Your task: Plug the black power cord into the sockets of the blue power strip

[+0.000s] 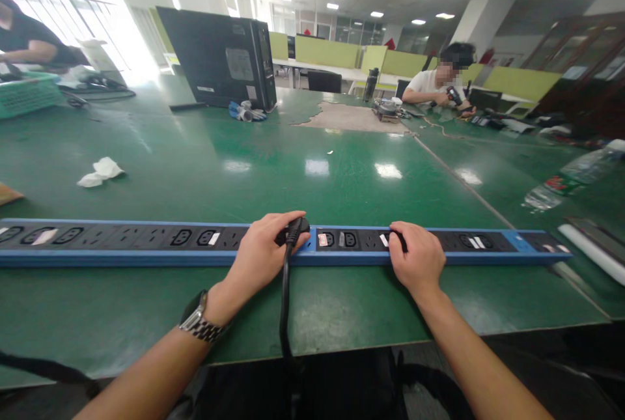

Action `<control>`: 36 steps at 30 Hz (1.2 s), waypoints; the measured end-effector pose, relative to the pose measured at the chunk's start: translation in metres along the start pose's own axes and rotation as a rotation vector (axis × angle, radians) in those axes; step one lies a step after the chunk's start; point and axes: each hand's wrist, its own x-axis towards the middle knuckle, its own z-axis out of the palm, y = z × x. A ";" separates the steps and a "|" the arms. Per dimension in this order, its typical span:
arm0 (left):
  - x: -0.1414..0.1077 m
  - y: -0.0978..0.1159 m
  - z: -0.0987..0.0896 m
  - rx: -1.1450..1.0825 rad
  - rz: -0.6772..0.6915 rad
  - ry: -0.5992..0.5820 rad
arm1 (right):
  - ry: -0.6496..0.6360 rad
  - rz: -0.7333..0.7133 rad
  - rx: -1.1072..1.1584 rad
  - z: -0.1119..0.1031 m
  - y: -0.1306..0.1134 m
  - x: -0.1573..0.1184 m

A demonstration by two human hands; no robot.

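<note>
A long power strip (273, 260) with a blue frame and black sockets lies across the table along its near side. My left hand (258, 247), with a watch at the wrist, is closed around a black power plug (295, 231) at the middle of the strip. Its thick black cable (285, 303) runs down over the table's near edge. Farther right, my right hand (418, 258) is closed over the strip, with a small black piece (401, 239) showing at its fingertips. What that piece is cannot be made out. Small white labels stick to several sockets.
A black computer case (219, 58) stands at the back, gloves (247, 111) beside it. Crumpled tissue (101, 172) lies at left, a plastic bottle (571, 176) at right. One person (442, 81) holds a tool across the table; another (29, 32) sits by a green basket (32, 94).
</note>
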 end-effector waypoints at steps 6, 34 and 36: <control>-0.003 -0.002 0.005 0.126 0.044 -0.079 | -0.001 0.014 0.011 0.000 0.000 0.000; 0.016 0.048 0.032 0.182 0.129 -0.161 | -0.605 0.121 0.225 -0.062 -0.043 0.057; 0.010 0.037 0.032 0.223 0.117 -0.178 | -0.633 0.112 0.217 -0.055 -0.038 0.059</control>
